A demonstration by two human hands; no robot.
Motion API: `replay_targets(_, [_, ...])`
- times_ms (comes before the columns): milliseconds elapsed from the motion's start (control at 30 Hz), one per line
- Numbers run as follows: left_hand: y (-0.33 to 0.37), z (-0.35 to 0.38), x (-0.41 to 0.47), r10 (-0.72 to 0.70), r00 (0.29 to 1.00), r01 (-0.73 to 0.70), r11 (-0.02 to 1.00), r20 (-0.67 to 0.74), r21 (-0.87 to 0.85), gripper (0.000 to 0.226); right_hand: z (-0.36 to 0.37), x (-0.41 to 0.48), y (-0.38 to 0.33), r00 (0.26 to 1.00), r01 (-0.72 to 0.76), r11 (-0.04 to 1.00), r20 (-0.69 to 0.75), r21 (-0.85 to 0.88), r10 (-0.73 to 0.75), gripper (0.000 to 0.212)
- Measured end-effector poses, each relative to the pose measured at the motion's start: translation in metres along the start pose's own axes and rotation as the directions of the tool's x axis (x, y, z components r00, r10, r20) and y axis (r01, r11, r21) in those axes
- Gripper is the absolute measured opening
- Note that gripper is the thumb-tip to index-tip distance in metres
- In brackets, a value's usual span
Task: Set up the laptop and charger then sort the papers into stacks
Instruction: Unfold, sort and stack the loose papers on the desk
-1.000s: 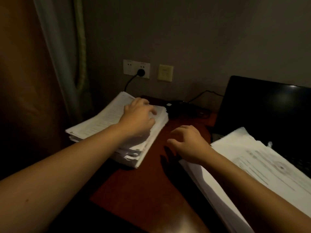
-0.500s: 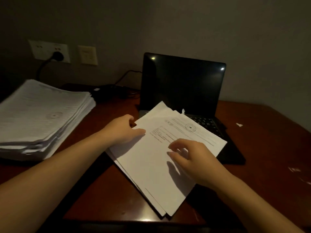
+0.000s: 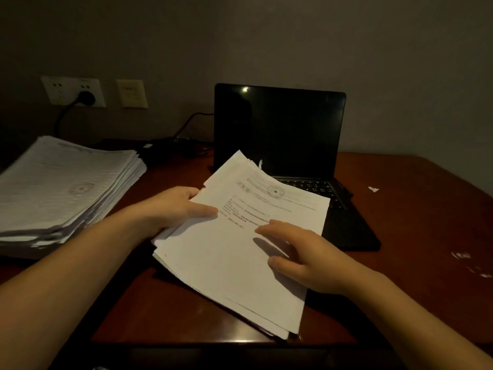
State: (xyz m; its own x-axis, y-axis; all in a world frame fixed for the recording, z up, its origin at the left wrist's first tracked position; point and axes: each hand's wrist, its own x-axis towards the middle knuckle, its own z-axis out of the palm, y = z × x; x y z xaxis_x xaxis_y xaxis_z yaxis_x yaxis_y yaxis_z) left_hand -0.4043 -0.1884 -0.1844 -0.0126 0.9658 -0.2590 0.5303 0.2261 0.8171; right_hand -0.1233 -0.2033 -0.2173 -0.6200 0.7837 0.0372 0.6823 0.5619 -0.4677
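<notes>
The left hand (image 3: pixel 176 206) clamps its grip on the papers (image 3: pixel 234 265) at their left edge — thumb on top. The right hand (image 3: pixel 306 259) hangs over them, grip loose and empty.

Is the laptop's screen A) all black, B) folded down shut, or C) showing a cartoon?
A: the laptop stands open and its screen is black, with nothing showing on it, behind the papers that the left hand holds by their edge.
</notes>
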Motion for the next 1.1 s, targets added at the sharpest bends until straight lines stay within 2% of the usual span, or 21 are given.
replay_targets(100, [-0.014,0.008,-0.007,-0.005,0.981,0.006,1.000,-0.192,0.008,0.029,0.002,-0.004,-0.003,0.986,-0.026,0.993,-0.167,-0.112,0.007,0.048])
replay_targets(200, [-0.031,0.018,-0.014,-0.034,0.916,0.014,0.998,-0.399,-0.054,0.051,0.008,-0.013,-0.004,0.918,-0.160,0.986,-0.373,-0.043,0.132,0.048])
replay_targets(267, [-0.038,0.024,-0.018,0.011,0.889,-0.018,1.000,-0.457,-0.011,0.079,0.011,-0.020,-0.006,0.884,-0.277,0.957,-0.368,0.083,0.288,0.051])
replay_targets(333, [-0.041,0.031,-0.026,0.129,0.862,-0.021,0.975,-0.490,0.222,0.089,0.013,-0.025,-0.010,0.876,-0.334,0.930,-0.314,0.155,0.367,0.055])
replay_targets(367, [-0.040,0.036,-0.032,0.253,0.836,-0.036,0.911,-0.487,0.411,0.084,0.012,-0.027,-0.012,0.874,-0.344,0.922,-0.299,0.176,0.383,0.058])
replay_targets(400, [-0.036,0.044,-0.038,0.400,0.812,-0.099,0.812,-0.425,0.575,0.073,0.009,-0.028,-0.014,0.874,-0.354,0.914,-0.276,0.199,0.399,0.060])
replay_targets(433, [-0.032,0.051,-0.044,0.501,0.815,-0.203,0.717,-0.291,0.666,0.064,0.006,-0.028,-0.016,0.876,-0.367,0.902,-0.240,0.228,0.418,0.063])
replay_targets(467, [-0.026,0.059,-0.050,0.537,0.834,-0.312,0.648,-0.127,0.695,0.062,0.003,-0.027,-0.019,0.877,-0.382,0.882,-0.191,0.277,0.440,0.065])
replay_targets(500, [-0.022,0.068,-0.055,0.509,0.861,-0.377,0.617,0.016,0.691,0.064,0.001,-0.027,-0.020,0.878,-0.390,0.848,-0.134,0.359,0.460,0.066])
replay_targets(567, [-0.022,0.083,-0.058,0.379,0.911,-0.375,0.601,0.162,0.706,0.068,-0.003,-0.028,-0.023,0.882,-0.374,0.729,-0.023,0.573,0.471,0.069])
replay_targets(667, [-0.023,0.089,-0.056,0.332,0.933,-0.320,0.579,0.142,0.750,0.080,-0.002,-0.030,-0.022,0.898,-0.340,0.634,0.041,0.694,0.438,0.074])
replay_targets(833, [-0.024,0.087,-0.056,0.308,0.937,-0.323,0.585,0.164,0.744,0.095,0.007,-0.028,-0.022,0.924,-0.266,0.643,0.000,0.718,0.382,0.081])
replay_targets(967, [-0.027,0.084,-0.054,0.373,0.920,-0.347,0.643,0.116,0.683,0.085,0.012,-0.020,-0.021,0.904,-0.180,0.619,-0.120,0.765,0.410,0.082])
replay_targets(1100, [-0.035,0.085,-0.051,0.540,0.841,-0.461,0.724,-0.006,0.513,0.059,0.022,-0.012,-0.024,0.880,-0.156,0.710,-0.231,0.687,0.416,0.077])
